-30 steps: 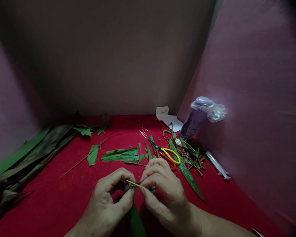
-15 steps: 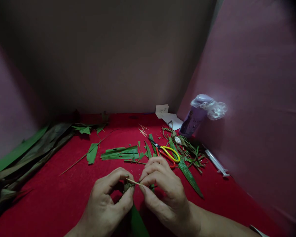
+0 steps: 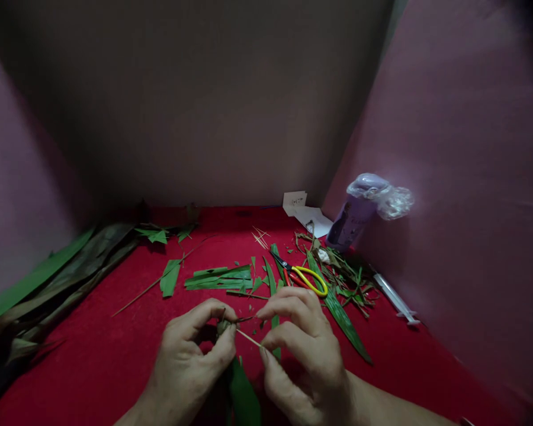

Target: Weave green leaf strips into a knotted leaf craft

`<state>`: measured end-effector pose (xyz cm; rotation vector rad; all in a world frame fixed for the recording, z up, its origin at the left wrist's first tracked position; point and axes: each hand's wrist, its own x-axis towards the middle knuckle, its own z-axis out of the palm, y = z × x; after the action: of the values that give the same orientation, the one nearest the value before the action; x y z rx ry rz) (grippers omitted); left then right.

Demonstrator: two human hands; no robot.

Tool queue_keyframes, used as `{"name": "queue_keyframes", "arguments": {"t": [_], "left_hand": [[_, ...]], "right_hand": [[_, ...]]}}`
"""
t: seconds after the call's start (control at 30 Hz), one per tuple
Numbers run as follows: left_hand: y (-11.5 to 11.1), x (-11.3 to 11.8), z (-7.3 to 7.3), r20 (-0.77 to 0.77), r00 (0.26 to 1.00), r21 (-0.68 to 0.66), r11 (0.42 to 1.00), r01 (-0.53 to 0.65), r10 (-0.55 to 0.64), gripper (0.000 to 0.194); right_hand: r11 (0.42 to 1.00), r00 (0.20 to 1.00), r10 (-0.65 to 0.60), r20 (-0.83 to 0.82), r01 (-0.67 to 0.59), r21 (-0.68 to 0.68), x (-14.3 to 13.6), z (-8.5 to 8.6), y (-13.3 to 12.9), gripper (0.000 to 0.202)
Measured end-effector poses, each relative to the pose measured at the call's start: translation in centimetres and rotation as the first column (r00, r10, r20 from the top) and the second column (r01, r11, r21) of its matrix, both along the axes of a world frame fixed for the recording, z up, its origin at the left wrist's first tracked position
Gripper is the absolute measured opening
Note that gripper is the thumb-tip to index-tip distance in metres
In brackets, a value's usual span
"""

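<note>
My left hand [image 3: 189,352] is closed in a pinch on a small bundle of folded leaf [image 3: 222,327], mostly covered by the fingers. A long green leaf strip [image 3: 244,390] hangs below it towards me. Between thumb and forefinger, my right hand [image 3: 304,349] pinches a thin wooden toothpick [image 3: 250,339]; its far end reaches the left fingertips, and whether it enters the bundle is hidden. A thin dark stem [image 3: 245,319] runs from the bundle towards the right fingers. Just beyond the right hand lie scissors [image 3: 308,278] with one yellow and one red handle.
Cut leaf pieces [image 3: 220,278] and several loose toothpicks [image 3: 260,238] lie on the red cloth [image 3: 133,367]. Leaf scraps [image 3: 346,275], a syringe [image 3: 395,299] and a purple bottle [image 3: 349,222] stand or lie right. White papers [image 3: 313,220] are behind; long leaves [image 3: 57,272] lie left.
My right hand has drawn slightly away to the right, opening a gap between the hands. The toothpick now slants down from the left fingertips to the right ones. The view has shifted a little.
</note>
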<state>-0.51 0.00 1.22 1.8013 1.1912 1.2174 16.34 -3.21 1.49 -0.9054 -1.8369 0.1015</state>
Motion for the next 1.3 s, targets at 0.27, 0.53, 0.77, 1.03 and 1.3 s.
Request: {"name": "queue_keyframes", "arguments": {"t": [0.27, 0.53, 0.77, 1.03, 1.3], "left_hand": [[0.0, 0.0, -0.2, -0.066, 0.996, 0.046, 0.997, 0.059, -0.056, 0.01], [0.0, -0.2, -0.5, -0.13, 0.988, 0.128, 0.987, 0.098, -0.081, 0.011], [0.0, -0.4, -0.9, -0.14, 0.985, 0.133, 0.984, 0.115, -0.096, 0.012], [0.1, -0.4, -0.8, -0.179, 0.98, 0.192, 0.974, 0.117, -0.082, 0.012], [0.0, -0.6, -0.9, -0.252, 0.965, 0.364, 0.917, 0.163, -0.072, 0.018]], "right_hand": [[0.999, 0.999, -0.035, 0.015, 0.036, -0.035, -0.2, -0.8, 0.3, 0.015], [0.997, 0.999, -0.035, 0.01, 0.036, -0.064, -0.1, -1.1, 0.3, 0.015], [0.997, 0.999, -0.033, 0.005, 0.033, -0.065, -0.1, -0.8, 0.3, 0.015], [0.996, 0.999, -0.037, 0.004, 0.037, -0.081, -0.3, -0.9, 0.4, 0.016], [0.996, 0.999, -0.037, -0.007, 0.036, -0.083, -0.3, -0.9, 0.3, 0.015]]}}
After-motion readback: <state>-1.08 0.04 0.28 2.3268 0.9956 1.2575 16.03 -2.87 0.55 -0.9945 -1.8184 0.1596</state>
